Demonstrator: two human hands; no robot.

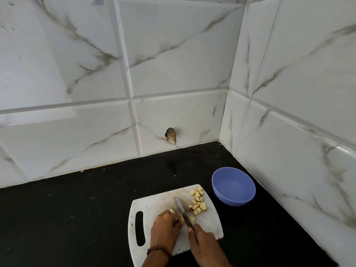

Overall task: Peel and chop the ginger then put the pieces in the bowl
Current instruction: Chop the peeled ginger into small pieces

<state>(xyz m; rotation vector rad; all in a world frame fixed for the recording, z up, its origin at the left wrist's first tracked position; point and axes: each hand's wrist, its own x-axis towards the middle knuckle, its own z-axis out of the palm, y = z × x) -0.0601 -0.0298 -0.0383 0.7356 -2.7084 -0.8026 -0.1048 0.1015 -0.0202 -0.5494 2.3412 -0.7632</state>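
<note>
A white cutting board [154, 203] with a handle slot lies on the black counter. My left hand [165, 226] presses a peeled piece of ginger [172, 211] down on the board. My right hand [202, 243] grips a knife [182, 211], whose blade rests across the ginger just right of my left fingers. One cut chunk [192, 220] lies right beside the blade. Several pale yellow ginger pieces [198, 202] are scattered on the board's far right corner. An empty blue bowl [233, 185] stands on the counter to the right of the board.
The black counter [77, 209] runs into a corner of white marble-pattern tiled walls at the back and right. A hole in the back wall tile [170, 135] sits just above the counter. A beaded bracelet [159, 250] is on my left wrist.
</note>
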